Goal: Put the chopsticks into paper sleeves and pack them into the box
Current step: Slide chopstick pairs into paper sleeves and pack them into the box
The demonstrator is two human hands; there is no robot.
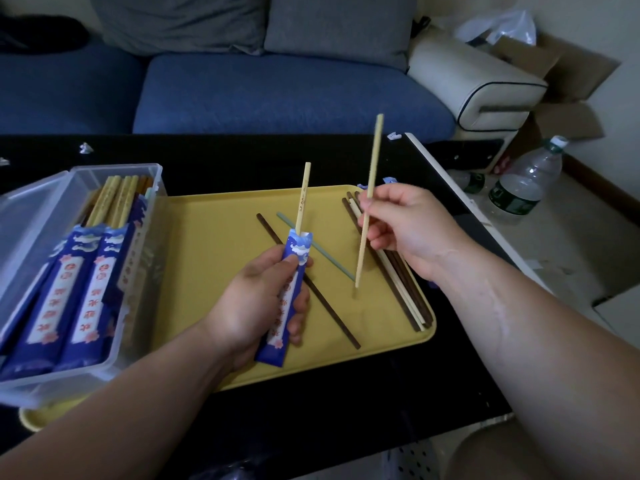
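Head view: the left hand (256,299) hangs over the middle of the yellow tray (214,258), fingers and thumb curled round a blue paper sleeve (287,299). The sleeve's open mouth points away from the person, and one pale chopstick (303,199) stands out of it.

Over the tray's right half, the right hand (405,226) pinches a second pale chopstick (370,199) between thumb and fingertips, about halfway along. This one stands steep, nearly parallel to the sleeve, thin tip downward. The tip hangs just above the tray, to the right of the sleeve mouth and nearer the person than it. To go in, I judge, the tip must rise and travel left to that mouth.

Loose chopsticks lie on the tray: a dark one (311,285) and a pale green one (329,258) under the hands, and a bundle (398,282) along the right edge. The clear box (114,168) sits over the tray's left end, with sleeved pairs inside.
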